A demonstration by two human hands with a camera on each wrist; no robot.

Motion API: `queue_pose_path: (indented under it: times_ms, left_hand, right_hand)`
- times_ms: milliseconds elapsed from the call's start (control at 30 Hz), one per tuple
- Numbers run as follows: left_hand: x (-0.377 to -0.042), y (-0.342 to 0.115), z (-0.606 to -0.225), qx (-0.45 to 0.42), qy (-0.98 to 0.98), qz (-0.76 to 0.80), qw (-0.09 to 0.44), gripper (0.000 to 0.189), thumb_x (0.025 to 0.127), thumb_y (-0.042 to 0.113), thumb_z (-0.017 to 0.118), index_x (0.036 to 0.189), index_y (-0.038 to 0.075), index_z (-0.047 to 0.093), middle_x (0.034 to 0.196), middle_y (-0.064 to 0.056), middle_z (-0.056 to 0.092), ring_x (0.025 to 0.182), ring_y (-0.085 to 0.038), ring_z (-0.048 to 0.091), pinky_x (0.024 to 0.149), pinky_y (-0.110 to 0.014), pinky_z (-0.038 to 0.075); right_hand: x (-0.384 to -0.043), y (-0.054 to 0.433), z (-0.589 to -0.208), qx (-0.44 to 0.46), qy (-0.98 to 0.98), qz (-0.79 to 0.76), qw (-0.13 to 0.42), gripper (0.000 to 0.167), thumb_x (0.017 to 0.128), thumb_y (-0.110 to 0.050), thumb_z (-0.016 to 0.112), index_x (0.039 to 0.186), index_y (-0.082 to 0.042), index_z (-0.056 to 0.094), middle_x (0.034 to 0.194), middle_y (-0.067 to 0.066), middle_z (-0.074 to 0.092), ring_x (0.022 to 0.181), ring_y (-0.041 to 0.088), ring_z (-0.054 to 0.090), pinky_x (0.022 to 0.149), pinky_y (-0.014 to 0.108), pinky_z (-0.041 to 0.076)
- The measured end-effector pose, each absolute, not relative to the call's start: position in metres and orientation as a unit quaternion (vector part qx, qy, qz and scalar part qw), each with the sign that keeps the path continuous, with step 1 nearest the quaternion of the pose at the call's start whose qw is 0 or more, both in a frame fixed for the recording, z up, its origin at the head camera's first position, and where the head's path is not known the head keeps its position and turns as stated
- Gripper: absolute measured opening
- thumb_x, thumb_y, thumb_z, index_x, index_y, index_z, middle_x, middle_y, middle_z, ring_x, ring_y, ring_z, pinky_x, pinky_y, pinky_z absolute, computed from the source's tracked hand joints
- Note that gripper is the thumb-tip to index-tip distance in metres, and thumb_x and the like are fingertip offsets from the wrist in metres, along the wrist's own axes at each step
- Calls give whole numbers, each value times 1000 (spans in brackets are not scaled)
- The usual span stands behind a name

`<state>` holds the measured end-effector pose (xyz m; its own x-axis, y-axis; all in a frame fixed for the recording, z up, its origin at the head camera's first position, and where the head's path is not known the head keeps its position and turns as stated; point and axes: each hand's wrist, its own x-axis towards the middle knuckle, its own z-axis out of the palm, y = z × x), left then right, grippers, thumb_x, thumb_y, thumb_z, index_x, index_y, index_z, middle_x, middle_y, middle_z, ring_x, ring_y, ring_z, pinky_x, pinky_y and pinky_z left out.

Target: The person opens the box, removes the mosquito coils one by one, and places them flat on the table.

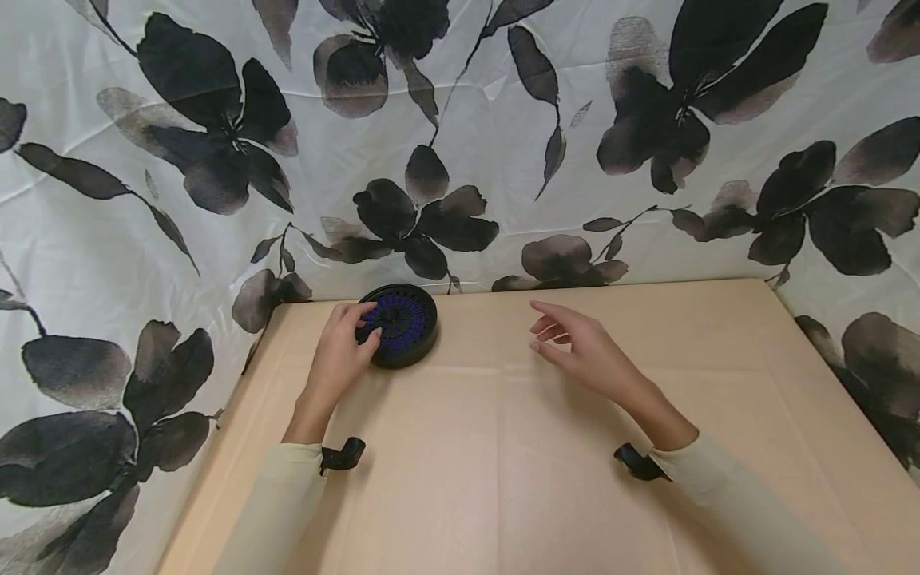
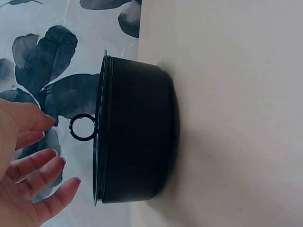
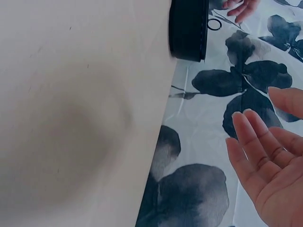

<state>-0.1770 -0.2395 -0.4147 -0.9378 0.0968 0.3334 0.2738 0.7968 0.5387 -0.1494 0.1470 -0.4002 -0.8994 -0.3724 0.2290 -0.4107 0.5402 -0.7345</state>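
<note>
A round black tin [image 1: 411, 318] with a slotted lid, blue-purple showing in its slots, stands upright near the table's back edge, left of the middle. From the lid rises a small black ring [image 2: 71, 127], seen in the left wrist view. My left hand [image 1: 336, 351] hovers over the tin's left side, thumb and fingers spread. In the left wrist view its fingertips are close to the ring, with a gap between. Off to the right, my right hand [image 1: 580, 345] is held above the table, fingers loosely bent, holding nothing.
The light wood-toned table [image 1: 496, 479] ends just behind the tin. White fabric with dark flowers [image 1: 424, 228] hangs behind it and along the left and right sides. Small black wrist cameras [image 1: 343, 455] are strapped at both cuffs.
</note>
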Motion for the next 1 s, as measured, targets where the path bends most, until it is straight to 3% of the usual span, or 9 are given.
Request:
queue_pose_path:
  times_ms: [567, 833, 1000]
  left_hand:
    - [-202, -238, -426, -77, -943, -306, 108, 32, 94, 7, 70, 125, 2, 67, 121, -18, 62, 103, -34, 60, 91, -49, 52]
    - [-206, -240, -434, -74, -936, -325, 110, 24, 94, 7, 71, 117, 1, 69, 109, -18, 64, 96, -33, 61, 87, -46, 52]
    - [-209, -240, -437, -81, -932, -334, 118, 18, 95, 7, 71, 111, 2, 71, 102, -16, 66, 90, -30, 62, 83, -42, 52]
  right_hand:
    - [-160, 106, -410, 233, -862, 450, 20, 55, 93, -11, 73, 144, -3, 54, 105, 7, 70, 94, 19, 70, 88, 38, 60]
    - [-162, 77, -417, 236, -862, 450, -7, 55, 93, -11, 73, 144, -5, 54, 101, 4, 70, 93, 18, 69, 87, 39, 61]
    - [-165, 65, -425, 238, -854, 462, -11, 54, 93, -11, 74, 143, -6, 56, 98, 2, 71, 89, 15, 68, 82, 31, 60]
